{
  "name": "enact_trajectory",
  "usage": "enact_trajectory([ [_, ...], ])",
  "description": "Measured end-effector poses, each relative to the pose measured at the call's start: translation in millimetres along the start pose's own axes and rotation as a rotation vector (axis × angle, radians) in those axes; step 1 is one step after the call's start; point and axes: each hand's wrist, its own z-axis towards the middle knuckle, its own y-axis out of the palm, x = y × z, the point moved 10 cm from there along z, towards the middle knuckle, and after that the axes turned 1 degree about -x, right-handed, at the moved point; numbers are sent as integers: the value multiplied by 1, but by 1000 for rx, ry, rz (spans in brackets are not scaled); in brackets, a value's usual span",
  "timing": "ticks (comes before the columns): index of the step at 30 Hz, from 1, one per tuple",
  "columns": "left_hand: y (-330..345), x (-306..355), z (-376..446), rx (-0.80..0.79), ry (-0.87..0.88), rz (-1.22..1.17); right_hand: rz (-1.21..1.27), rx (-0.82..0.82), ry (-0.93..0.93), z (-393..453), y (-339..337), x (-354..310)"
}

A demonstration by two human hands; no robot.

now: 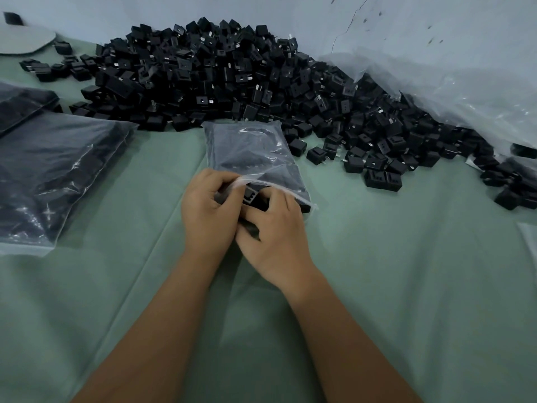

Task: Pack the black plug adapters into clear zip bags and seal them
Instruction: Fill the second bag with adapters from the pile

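**Both hands at the mouth of a filled bag**

Your two forearms reach up from the bottom edge over the green cloth (377,257), and your hands meet at the near end of the bag (252,158) lying in the middle. Your left hand (207,210) has its fingers curled over the bag's open lip, pinching the clear plastic up. Your right hand (274,228) sits just beside it, touching it, fingers curled round an adapter (251,197) at the mouth, half in and half out. That bag is already packed dark with adapters and its zip edge is not closed; it runs slanting from your left fingers toward the right.

Beyond the bag, touching its far end, lies the big pile (232,74) of loose adapters, heaped against the wall and spilling right, where a large sheet of clear plastic (465,91) drapes over it.

To your left lie filled bags (55,175), overlapping, well apart from your hands. At the far left corner sits a pale round disc (23,39), partly cut off.
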Motion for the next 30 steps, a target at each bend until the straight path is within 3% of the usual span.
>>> enact_trajectory([
  [5,-1,0,0,-1,-13,-20,74,62,-12,-1,-10,3],
  [14,-1,3,-1,7,29,6,-207,-53,34,2,6,5],
  [20,0,19,-3,5,143,64,-255,-243,167,26,24,20],
  [23,0,23,-4,3,184,90,-416,-407,233,44,46,37],
  [26,3,27,-5,-13,229,98,-371,-420,390,62,49,56],
  [30,4,26,-5,-11,247,91,-212,-308,501,93,47,65],
])
